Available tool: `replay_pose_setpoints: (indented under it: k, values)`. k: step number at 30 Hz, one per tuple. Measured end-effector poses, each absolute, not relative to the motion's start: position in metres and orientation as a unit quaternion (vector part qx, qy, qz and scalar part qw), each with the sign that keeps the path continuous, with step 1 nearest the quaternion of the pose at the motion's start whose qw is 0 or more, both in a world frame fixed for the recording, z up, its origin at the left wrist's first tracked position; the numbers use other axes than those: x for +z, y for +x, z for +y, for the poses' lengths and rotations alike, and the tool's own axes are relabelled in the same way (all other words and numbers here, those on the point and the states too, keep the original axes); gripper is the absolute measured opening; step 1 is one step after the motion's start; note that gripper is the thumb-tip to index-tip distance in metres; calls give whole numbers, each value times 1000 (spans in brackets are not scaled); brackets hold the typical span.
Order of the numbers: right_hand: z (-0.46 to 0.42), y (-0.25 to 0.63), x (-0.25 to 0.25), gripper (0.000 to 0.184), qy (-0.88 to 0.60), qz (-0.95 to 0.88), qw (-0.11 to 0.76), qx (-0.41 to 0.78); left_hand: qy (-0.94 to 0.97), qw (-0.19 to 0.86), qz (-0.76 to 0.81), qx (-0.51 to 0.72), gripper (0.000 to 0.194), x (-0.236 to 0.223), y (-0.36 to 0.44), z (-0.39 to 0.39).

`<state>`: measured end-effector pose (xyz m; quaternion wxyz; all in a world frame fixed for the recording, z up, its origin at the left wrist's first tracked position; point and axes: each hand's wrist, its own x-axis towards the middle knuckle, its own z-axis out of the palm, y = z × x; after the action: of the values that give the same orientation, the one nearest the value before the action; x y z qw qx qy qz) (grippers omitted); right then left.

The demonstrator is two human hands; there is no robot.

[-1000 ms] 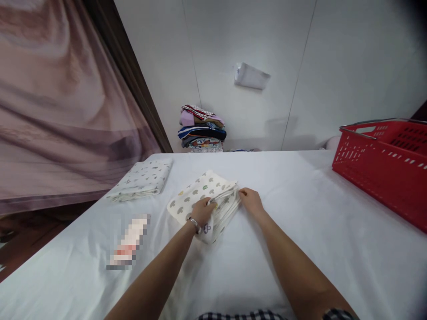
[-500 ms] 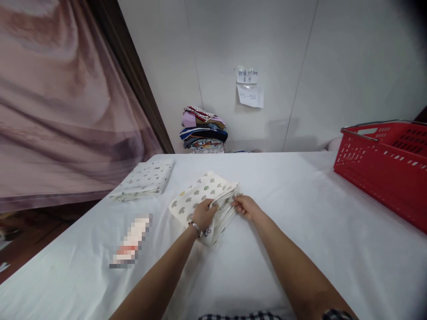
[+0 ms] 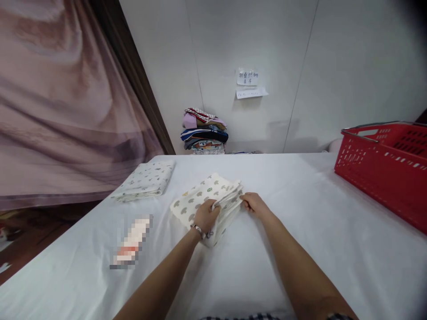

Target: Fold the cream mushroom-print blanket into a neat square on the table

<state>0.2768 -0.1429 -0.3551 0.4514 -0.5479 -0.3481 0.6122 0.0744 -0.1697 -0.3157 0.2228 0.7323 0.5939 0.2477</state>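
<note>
A cream cloth (image 3: 196, 200) with grey mushroom-like prints lies folded in several layers at the middle of the white-covered table (image 3: 290, 262). My left hand (image 3: 206, 216), a bracelet at its wrist, is closed over the cloth's near edge with the thumb on top. At the cloth's right corner, my right hand (image 3: 254, 204) pinches the layered edges between thumb and fingers. The layers fan slightly apart between my two hands. Part of the near edge is hidden beneath my left hand.
Another folded printed cloth (image 3: 147, 180) lies at the table's far left. Nearer me is a pixelated flat item (image 3: 133, 242). A red basket (image 3: 383, 171) stands on the right. Behind the table rises a stack of folded fabrics (image 3: 205, 131) against the wall; a pink curtain (image 3: 66, 102) hangs left.
My right hand has shifted slightly right, still pinching the cloth's edge. The cloth and my left hand have moved a little right too. The lower paper on the wall has curled up.
</note>
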Motion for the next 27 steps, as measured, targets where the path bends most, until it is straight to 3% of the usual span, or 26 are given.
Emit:
replay_pose_setpoints:
  k: [9,15,18,27]
  values:
    - [-142,289,-357,19,-540,-338,406,655,807,126,559,143,24,-321,88,-177]
    - [-143,295,-347,28,-485,-313,417,702,829,77,537,135,57,-321,85,-205]
    - [-141,292,-352,34,-507,-332,433,667,834,31,533,143,62,-327,76,-222]
    - [-138,275,-375,28,-576,-400,476,530,846,-42,514,136,59,-334,37,-255]
